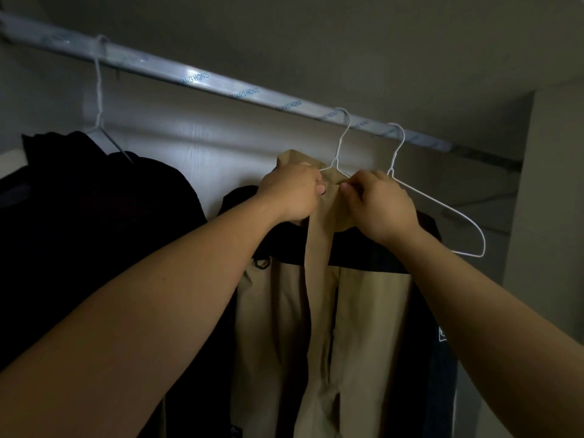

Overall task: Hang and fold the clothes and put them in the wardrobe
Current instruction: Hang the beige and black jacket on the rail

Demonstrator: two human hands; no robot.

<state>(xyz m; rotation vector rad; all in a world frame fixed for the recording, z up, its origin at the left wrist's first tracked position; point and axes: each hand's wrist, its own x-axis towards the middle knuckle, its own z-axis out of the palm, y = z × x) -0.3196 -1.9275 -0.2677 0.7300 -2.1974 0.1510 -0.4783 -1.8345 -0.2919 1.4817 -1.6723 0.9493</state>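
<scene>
A tan and black jacket [363, 311] hangs on a white wire hanger [343, 134] hooked over the wardrobe rail [221, 83]. My left hand [292, 194] grips the left side of the tan collar just under the hanger's neck. Close beside it, my right hand [379, 203] pinches the right side of that collar. Both arms reach up from below. The front of the jacket hangs open between my forearms.
An empty white wire hanger [448, 213] hangs on the rail just right of the jacket. A dark garment [94, 216] hangs on another wire hanger [99, 90] at the left. The wardrobe's side wall [550, 200] stands at the right.
</scene>
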